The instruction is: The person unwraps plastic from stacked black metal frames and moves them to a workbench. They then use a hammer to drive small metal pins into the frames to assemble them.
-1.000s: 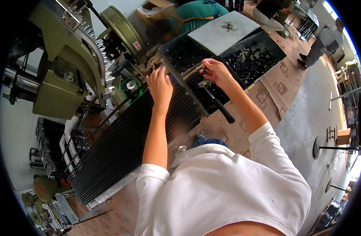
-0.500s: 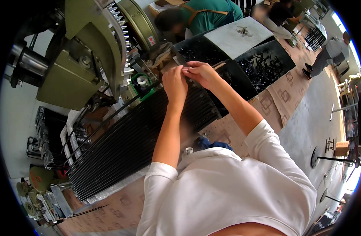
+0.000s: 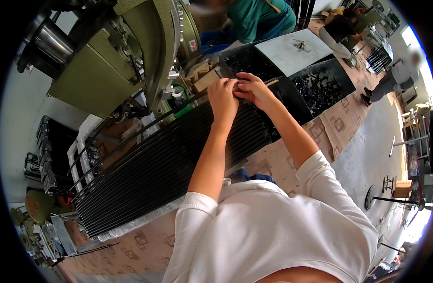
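My left hand (image 3: 223, 98) and my right hand (image 3: 255, 90) meet above the far end of a row of long black metal tubes (image 3: 146, 174). The fingers of both hands are bent and pinched together at the tips. Whatever lies between them is too small and too covered to make out. Under my forearms the tubes lie side by side, slanting from lower left to upper right. Just beyond my fingers stands a black bin with small dark parts in it, its side wall (image 3: 288, 98) right of my right hand.
A large olive-green machine (image 3: 91, 75) rises at the left, with a green tub (image 3: 182, 112) beside it. A pale board (image 3: 292, 49) lies across the bins. A person in green (image 3: 259, 21) bends over at the back; another person (image 3: 398, 75) stands at far right.
The whole view has shifted, so the machine and bins sit farther right. My hands stay together over the tube ends, with the right fingers curled in a little more.
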Available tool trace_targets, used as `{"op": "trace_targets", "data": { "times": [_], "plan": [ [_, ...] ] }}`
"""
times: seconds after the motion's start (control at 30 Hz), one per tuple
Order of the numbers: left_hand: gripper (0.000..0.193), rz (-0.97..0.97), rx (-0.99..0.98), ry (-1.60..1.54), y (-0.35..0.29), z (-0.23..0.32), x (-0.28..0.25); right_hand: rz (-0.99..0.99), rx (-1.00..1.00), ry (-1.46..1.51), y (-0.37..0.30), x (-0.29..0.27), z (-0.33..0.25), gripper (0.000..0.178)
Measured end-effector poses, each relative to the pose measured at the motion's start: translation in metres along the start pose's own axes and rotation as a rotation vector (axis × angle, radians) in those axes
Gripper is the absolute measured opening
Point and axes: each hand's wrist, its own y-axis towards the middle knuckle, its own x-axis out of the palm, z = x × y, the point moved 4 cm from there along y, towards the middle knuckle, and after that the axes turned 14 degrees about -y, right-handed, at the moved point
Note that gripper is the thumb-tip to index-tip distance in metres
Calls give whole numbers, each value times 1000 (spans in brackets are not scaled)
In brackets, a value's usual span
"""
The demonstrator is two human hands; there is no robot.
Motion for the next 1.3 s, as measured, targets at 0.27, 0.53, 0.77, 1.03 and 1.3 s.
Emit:
{"op": "trace_targets", "data": {
  "times": [0.27,0.53,0.77,1.03,1.3],
  "plan": [
    [35,-20,43,-2,1,-4,2,385,-449,-401,-7,17,9,21],
    [29,-3,45,17,1,2,0,453,-498,-486,-12,18,7,19],
    [31,-8,100,41,0,-2,4,445,-438,-456,-17,19,5,20],
    [27,-1,125,42,1,2,-1,416,-468,-419,-15,21,5,16],
    [24,-13,161,-92,10,4,2,565,-588,-476,-20,18,4,21]
  ]
}}
